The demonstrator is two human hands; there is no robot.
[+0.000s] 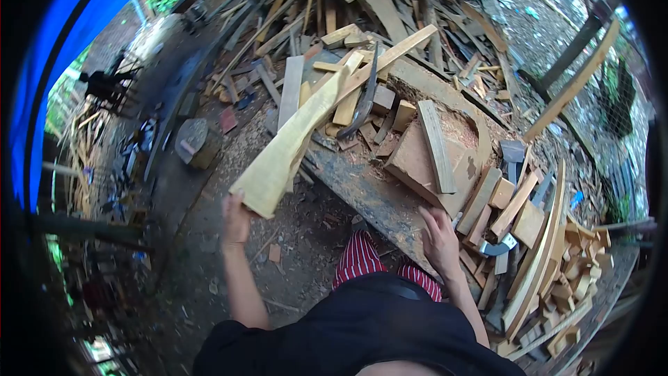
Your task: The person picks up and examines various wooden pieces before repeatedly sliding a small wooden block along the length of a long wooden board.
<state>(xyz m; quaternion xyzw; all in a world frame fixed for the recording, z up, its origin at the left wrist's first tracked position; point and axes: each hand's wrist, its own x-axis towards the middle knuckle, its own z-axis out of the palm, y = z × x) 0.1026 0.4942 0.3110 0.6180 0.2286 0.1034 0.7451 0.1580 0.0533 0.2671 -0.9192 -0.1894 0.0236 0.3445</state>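
My left hand [237, 220] is closed around the wide end of a pale carved piece of wood [282, 157], flared near the hand and narrower at its far end. That piece slants up and away, its narrow part passing over other boards at the workbench. My right hand [440, 240] is over the bench's near edge with fingers loosely bent and apart, and nothing shows in it. Just beyond it lie a big wooden block [410, 167] and a grey wood strip [437, 150] resting across it. A dark curved blade [367, 97] lies further back.
The workbench [362, 198] is strewn with shavings. To the right are several wood offcuts [527, 223], long curved strips [546, 257] and a blue-grey curved tool [499, 245]. A scrap heap [410, 0] rises behind. A stump [196, 143] stands on the ground at left.
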